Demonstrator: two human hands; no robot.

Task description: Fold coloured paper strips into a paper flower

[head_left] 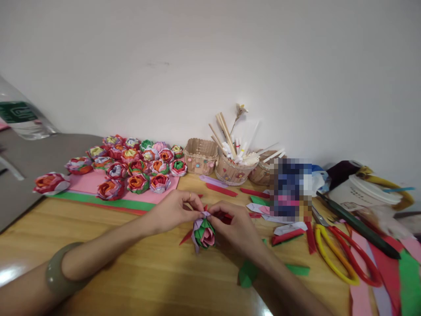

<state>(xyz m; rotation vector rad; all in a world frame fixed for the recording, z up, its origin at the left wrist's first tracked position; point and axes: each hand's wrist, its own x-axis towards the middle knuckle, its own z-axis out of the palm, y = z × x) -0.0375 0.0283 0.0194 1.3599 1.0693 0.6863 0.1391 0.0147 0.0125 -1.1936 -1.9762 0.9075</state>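
Between my two hands is a folded paper flower [204,233] with a pink middle, green petals and lilac and red outer strips. My left hand [179,210] pinches its upper edge between thumb and forefinger; a ring is on one finger and a bangle [54,270] on the wrist. From the other side my right hand [233,221] grips the same edge, fingertips close to the left ones. Exactly which strip each fingertip presses is hidden. Red and lilac strips stick out around the flower.
Several finished paper flowers [138,166] stand on coloured sheets [88,183] at the left. Woven baskets [200,156] line the wall, one holding sticks and rolled paper. Folded strips [287,232], scissors [342,259] and a white tub [362,193] lie right. A green scrap [248,273] is nearer.
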